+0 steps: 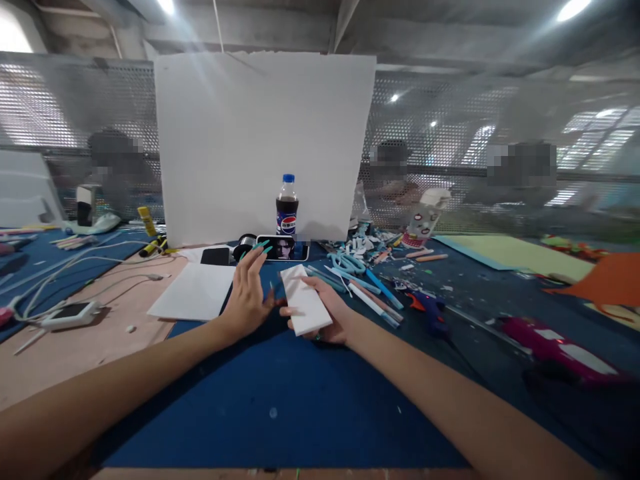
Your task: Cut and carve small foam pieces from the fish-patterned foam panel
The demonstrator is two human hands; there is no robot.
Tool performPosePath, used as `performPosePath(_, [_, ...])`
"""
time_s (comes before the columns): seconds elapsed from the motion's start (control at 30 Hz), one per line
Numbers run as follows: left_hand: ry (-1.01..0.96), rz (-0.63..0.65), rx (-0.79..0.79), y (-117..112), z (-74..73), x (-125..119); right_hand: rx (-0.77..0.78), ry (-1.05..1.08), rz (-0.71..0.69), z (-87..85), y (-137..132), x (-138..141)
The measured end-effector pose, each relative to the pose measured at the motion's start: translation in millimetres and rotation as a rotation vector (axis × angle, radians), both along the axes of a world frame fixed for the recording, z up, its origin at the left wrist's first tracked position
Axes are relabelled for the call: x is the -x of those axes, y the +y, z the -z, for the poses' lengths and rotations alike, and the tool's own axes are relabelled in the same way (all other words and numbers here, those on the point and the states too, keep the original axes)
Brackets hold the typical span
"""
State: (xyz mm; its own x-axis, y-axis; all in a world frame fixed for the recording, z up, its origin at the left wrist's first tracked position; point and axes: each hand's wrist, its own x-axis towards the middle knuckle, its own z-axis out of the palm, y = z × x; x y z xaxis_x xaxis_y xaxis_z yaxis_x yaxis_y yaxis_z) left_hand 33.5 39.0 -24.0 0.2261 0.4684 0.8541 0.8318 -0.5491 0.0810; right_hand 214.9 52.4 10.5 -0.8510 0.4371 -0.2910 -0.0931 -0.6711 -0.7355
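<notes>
My right hand is closed around a flat white rectangular piece, which looks like folded paper or thin board; it is tilted above the blue table mat. My left hand is raised just left of it, fingers apart with long teal nails, holding nothing. Behind my left fingertips a phone leans with its lit screen towards me. A stack of white paper lies to the left of my left hand. Rolled paper sticks and pens lie to the right of my right hand.
A cola bottle stands before a white board. Light blue scissors lie among paper scraps. To the right are a glue gun, a magenta tool and coloured sheets. Cables and a white device lie left.
</notes>
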Motion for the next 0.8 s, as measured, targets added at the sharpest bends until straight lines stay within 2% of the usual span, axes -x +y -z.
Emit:
performPosePath(0.07, [0.059, 0.062, 0.0, -2.2, -0.5, -1.3, -0.103, -0.171, 0.038, -5.3, 1.0, -4.1])
performPosePath(0.13, [0.086, 0.107, 0.017, -2.4, 0.1, -1.5, -0.301, -0.323, 0.1, -11.5, -0.7, -7.4])
performPosePath(0.2, [0.031, 0.119, 0.077, 0.6, 2.1, 0.7, -0.678, -0.553, 0.231, -15.8, -3.7, -9.2])
performPosePath(0.3, [-0.224, 0.11, 0.238, 9.8, 6.0, 7.4, -1.359, -0.944, 0.511, -14.3, -5.3, -9.9])
performPosePath(0.37, [-0.42, 0.173, 0.374, 15.0, 7.2, 11.8, -1.632, -1.113, 0.578, -9.1, -3.4, -10.2])
performPosePath(0.47, [-0.558, 0.416, 0.492, 15.3, 4.8, 13.6, -1.764, -1.258, 0.523, -2.1, 0.6, -11.3])
performPosePath(0.57, [-0.449, 0.604, 0.563, 9.0, 0.1, 9.4, -1.814, -1.291, 0.488, -0.3, 1.9, -12.4])
performPosePath(0.67, [-0.346, 0.601, 0.651, 4.9, -1.8, 4.2, -1.853, -1.265, 0.491, -0.4, 1.5, -12.9])
performPosePath(0.8, [-0.289, 0.487, 0.638, 7.1, -0.4, 3.1, -1.876, -1.268, 0.545, -0.3, 3.4, -14.7])
